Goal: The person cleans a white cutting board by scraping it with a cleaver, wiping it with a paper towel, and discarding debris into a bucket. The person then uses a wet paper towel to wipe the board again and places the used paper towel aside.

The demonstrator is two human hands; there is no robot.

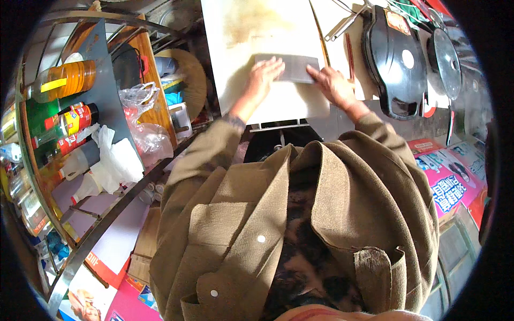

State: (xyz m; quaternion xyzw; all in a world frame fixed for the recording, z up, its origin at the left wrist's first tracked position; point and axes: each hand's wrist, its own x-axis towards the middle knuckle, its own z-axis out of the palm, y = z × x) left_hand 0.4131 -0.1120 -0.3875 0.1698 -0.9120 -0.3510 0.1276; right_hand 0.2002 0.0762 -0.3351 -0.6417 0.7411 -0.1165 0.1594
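Person's left hand (pixel 264 76): fingers extended, close together, laid on left part of dark flat rectangular slab (pixel 297 68), not wrapped round it. Right hand (pixel 334 87): fingers partly bent, touching slab's right end — cannot tell if gripping. Slab on pale counter (pixel 233 45), between 2 hands — black appliance (pixel 395 64) farther right.

Both arms extend forward in sleeves, with the left forearm (pixel 209 143) and right forearm (pixel 381 134) slanting inward. Left hand (pixel 263 75): back upward, fingers lengthened and close together, pointing ahead and rightward. Right hand (pixel 334 85): back upward, fingers partly bent, foremost tip directed left; grip unclear from this angle. Hands near each other, not touching. Both wrists show bare skin.
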